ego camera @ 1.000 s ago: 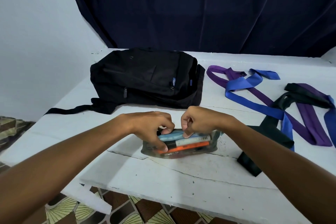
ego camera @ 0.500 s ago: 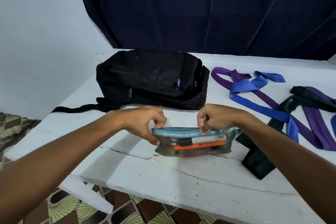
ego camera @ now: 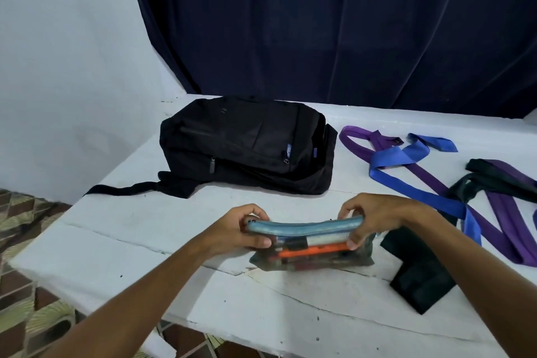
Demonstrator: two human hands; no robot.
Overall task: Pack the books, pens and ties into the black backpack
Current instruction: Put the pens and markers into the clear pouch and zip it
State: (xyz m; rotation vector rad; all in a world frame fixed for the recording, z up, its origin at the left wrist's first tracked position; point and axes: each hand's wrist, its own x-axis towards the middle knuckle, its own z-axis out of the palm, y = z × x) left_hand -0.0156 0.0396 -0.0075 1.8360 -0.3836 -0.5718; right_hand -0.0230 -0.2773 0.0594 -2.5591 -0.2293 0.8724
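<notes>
Pen pouch [ego camera: 311, 244] (clear, blue-zipped): left hand [ego camera: 232, 234] and right hand [ego camera: 377, 219] are pinching its ends, fingers clamped; pens may be spilling if the zip is gaping.

I am showing both forearms bare right up to the frame's lower edge, no sleeve reaching them. My left hand [ego camera: 241, 231] and right hand [ego camera: 374, 219] are wearing no rings, watch, bands or gloves, nails trimmed short and unpainted.
</notes>
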